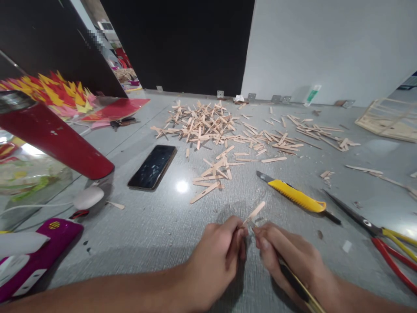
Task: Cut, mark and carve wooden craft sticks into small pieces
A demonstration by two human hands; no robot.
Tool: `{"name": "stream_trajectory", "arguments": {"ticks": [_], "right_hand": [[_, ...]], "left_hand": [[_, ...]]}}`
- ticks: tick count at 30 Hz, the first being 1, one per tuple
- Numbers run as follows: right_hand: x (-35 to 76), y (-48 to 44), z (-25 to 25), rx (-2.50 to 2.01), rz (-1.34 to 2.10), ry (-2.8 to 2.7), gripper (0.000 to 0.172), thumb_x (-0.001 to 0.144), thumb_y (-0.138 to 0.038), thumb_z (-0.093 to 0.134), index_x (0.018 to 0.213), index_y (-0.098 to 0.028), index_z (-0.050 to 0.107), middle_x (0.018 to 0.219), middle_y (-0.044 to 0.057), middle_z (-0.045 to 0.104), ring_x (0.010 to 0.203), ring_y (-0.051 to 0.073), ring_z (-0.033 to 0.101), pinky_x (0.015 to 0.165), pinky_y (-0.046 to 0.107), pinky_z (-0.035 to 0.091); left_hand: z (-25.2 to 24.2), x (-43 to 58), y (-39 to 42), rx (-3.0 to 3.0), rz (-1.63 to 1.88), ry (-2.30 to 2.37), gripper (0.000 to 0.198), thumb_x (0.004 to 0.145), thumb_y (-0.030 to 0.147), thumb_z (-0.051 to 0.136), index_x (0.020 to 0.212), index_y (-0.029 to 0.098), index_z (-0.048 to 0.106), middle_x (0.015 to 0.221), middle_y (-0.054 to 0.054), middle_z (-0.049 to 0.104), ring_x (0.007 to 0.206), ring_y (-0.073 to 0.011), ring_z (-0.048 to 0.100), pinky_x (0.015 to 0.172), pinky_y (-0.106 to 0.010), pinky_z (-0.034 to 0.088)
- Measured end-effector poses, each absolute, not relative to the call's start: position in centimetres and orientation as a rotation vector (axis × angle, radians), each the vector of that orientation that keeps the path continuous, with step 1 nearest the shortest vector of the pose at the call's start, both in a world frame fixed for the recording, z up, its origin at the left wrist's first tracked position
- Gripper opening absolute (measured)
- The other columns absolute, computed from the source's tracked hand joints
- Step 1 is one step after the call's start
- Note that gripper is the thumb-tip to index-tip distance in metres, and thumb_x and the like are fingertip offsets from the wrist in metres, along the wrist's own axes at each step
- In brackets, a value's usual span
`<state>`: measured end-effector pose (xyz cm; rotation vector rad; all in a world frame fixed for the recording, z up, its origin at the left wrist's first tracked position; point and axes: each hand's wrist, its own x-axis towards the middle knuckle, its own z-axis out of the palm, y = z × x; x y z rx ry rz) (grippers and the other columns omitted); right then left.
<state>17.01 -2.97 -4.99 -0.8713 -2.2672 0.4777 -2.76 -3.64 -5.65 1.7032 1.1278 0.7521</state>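
Observation:
My left hand [215, 250] is closed around one end of a small wooden craft stick [257, 210], whose rounded end points up and away over the table. My right hand [293, 254] grips a slim craft knife with a black and gold handle [296, 281]. Its blade tip meets the stick just beyond my left fingertips; how deep it cuts I cannot tell. Ahead of my hands lie a few notched sticks [205, 192], and behind them a heap of short crossed sticks [202, 124]. Right of the stick lies a yellow utility knife [295, 195] with its blade out.
Scissors [374, 232] with red and yellow handles lie at the right. A phone [152, 167], a red bottle [61, 134], a white mouse-like device [88, 198] and a purple device [48, 250] occupy the left. A wooden stick frame [387, 119] stands at the far right.

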Motion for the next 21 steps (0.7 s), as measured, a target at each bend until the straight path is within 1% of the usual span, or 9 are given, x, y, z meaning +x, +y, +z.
{"name": "stream_trajectory", "arguments": {"ticks": [4,6,8,11,13,15,16,18,21], "right_hand": [[17.2,-2.9,-5.1,-0.905,0.517,-2.169,0.022,0.109,-0.016,0.038,0.096,-0.025,0.053,0.069,-0.005,0.057,0.051,0.010,0.059,0.051,0.022,0.045],[17.1,-2.8,-5.0,-0.940,0.520,-2.155,0.021,0.109,-0.015,0.040,0.096,-0.024,0.054,0.067,-0.007,0.055,0.048,0.009,0.056,0.048,0.020,0.044],[17.0,-2.7,-4.9,-0.917,0.460,-2.190,0.022,0.109,-0.014,0.040,0.094,-0.023,0.053,0.067,-0.006,0.055,0.048,0.008,0.055,0.049,0.020,0.045],[17.2,-2.6,-4.8,-0.777,0.327,-2.266,0.021,0.110,-0.014,0.041,0.095,-0.022,0.053,0.071,-0.001,0.063,0.057,0.012,0.065,0.053,0.022,0.051],[17.4,-2.6,-5.0,-0.691,0.197,-2.328,0.017,0.112,-0.017,0.042,0.106,-0.017,0.058,0.077,0.004,0.072,0.065,0.016,0.072,0.057,0.024,0.055],[17.7,-2.6,-5.3,-0.635,0.057,-2.408,0.021,0.114,-0.021,0.043,0.121,-0.009,0.058,0.087,0.010,0.079,0.070,0.019,0.076,0.062,0.027,0.059],[17.8,-2.6,-5.4,-0.614,0.008,-2.439,0.024,0.114,-0.023,0.043,0.124,-0.007,0.058,0.090,0.012,0.080,0.071,0.020,0.077,0.064,0.029,0.061],[17.7,-2.6,-5.7,-0.587,-0.008,-2.466,0.023,0.113,-0.023,0.045,0.122,-0.007,0.059,0.091,0.013,0.081,0.072,0.022,0.078,0.066,0.031,0.063],[17.4,-2.6,-5.7,-0.601,0.074,-2.429,0.021,0.112,-0.020,0.046,0.121,-0.008,0.060,0.089,0.012,0.080,0.075,0.022,0.078,0.066,0.031,0.063]], "left_hand": [[-5.6,-2.7,-3.6,1.738,0.709,1.171,0.031,0.109,0.028,0.039,0.082,0.021,0.050,0.064,0.004,0.052,0.055,-0.0116,0.045,0.060,-0.026,0.034],[-5.4,-2.6,-3.5,1.716,0.715,1.170,0.032,0.109,0.029,0.040,0.080,0.021,0.051,0.062,0.004,0.052,0.054,-0.0113,0.046,0.059,-0.025,0.034],[-5.1,-2.6,-3.5,1.676,0.732,1.159,0.034,0.109,0.029,0.040,0.079,0.020,0.051,0.059,0.005,0.051,0.052,-0.0111,0.047,0.058,-0.025,0.035],[-4.7,-2.6,-3.4,1.601,0.731,1.141,0.036,0.110,0.032,0.040,0.079,0.020,0.053,0.058,0.005,0.050,0.050,-0.0102,0.047,0.055,-0.023,0.035],[-4.7,-2.6,-3.4,1.532,0.731,1.124,0.037,0.111,0.036,0.042,0.080,0.020,0.054,0.059,0.004,0.052,0.049,-0.0096,0.047,0.050,-0.021,0.034],[-4.7,-2.6,-3.5,1.446,0.742,1.099,0.038,0.110,0.042,0.045,0.081,0.020,0.054,0.061,0.003,0.054,0.048,-0.0090,0.048,0.047,-0.019,0.034],[-4.7,-2.6,-3.5,1.397,0.745,1.081,0.038,0.109,0.046,0.047,0.082,0.020,0.054,0.061,0.004,0.055,0.047,-0.0087,0.048,0.045,-0.018,0.034],[-4.7,-2.6,-3.5,1.284,0.745,1.039,0.039,0.108,0.051,0.049,0.084,0.020,0.053,0.060,0.005,0.053,0.043,-0.0079,0.048,0.041,-0.017,0.035],[-4.6,-2.7,-3.4,1.110,0.739,0.932,0.041,0.106,0.057,0.052,0.088,0.021,0.051,0.060,0.007,0.052,0.038,-0.0066,0.048,0.037,-0.015,0.035]]}}
